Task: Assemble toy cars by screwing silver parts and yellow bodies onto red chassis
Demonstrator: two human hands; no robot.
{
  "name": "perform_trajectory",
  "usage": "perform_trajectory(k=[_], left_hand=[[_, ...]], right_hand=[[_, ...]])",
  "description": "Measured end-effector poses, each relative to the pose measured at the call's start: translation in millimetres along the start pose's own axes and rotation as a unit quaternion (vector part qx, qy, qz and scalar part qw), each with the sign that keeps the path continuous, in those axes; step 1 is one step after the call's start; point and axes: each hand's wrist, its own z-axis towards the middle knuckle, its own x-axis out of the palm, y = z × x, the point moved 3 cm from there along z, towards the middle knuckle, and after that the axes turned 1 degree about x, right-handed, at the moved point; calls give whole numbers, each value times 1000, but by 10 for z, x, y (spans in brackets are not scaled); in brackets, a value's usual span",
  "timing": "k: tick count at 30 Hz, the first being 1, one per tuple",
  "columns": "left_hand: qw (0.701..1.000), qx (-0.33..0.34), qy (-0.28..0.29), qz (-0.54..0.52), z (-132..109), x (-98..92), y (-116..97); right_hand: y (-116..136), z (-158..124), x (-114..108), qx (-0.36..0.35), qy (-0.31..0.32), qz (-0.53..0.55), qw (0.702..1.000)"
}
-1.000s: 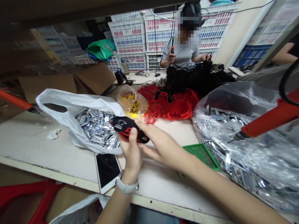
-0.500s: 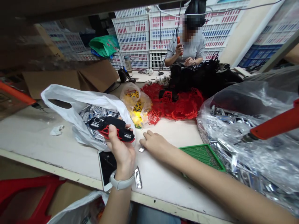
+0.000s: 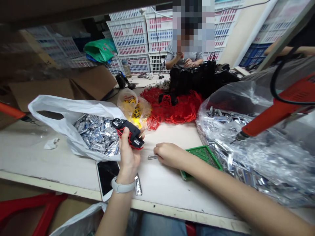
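In the head view, my left hand point(image 3: 130, 159), with a pale band on its wrist, grips a black plastic part point(image 3: 130, 129) with white markings and a red frame along its lower edge. It is held up beside the mouth of a white bag point(image 3: 49, 106) full of silver strips point(image 3: 98, 132). My right hand point(image 3: 169, 153) is low over the table, fingers closed on one end of a small silver strip point(image 3: 152, 157). Another silver strip point(image 3: 138, 185) lies near the table edge. Beyond my right wrist sits a green tray point(image 3: 218, 160) holding tiny parts.
A white-framed tablet or phone point(image 3: 108, 177) lies left of my wrist. Red frames point(image 3: 182, 108) and black parts point(image 3: 197, 78) are heaped ahead. An orange power screwdriver point(image 3: 270, 114) hangs over a clear bag of silver parts point(image 3: 256, 160). A co-worker point(image 3: 197, 56) sits opposite.
The view has shifted. My left hand has carried the black part rightward, away from over the silver strips. My right hand has moved right, toward the green tray, with the small silver strip.
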Motion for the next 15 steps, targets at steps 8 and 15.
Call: perform_trajectory(k=[8,15], left_hand=[[974,-150,131,104,-173,116,146],[921,-213,267,186,-487,203,439]], right_hand=[[-256,-649,-284,-66,-331,89,937],[-192,-1017,-132,-85,-510,34,855]])
